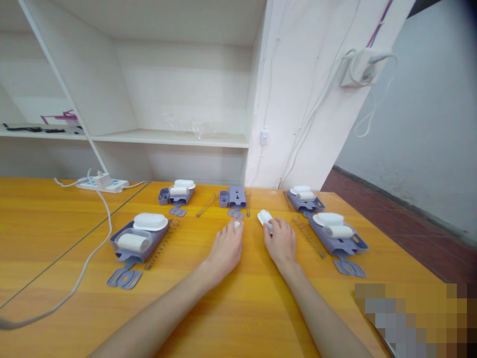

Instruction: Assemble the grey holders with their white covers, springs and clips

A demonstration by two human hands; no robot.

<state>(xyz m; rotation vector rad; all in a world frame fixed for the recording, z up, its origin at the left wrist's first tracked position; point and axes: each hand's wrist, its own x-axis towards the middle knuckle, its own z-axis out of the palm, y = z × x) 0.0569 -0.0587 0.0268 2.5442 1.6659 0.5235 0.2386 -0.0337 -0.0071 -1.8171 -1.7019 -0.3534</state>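
My left hand lies palm down on the orange table, its fingertips closed over a small white piece. My right hand rests beside it, fingers wrapped around a white oval cap. Just beyond both hands stands a grey-purple plastic housing with a flat purple clip in front of it and metal springs to either side.
Grey-purple trays with white parts stand at near left, far left, far right and near right. A long spring lies right of my right hand. A power strip and its cable cross the left side. White shelves rise behind.
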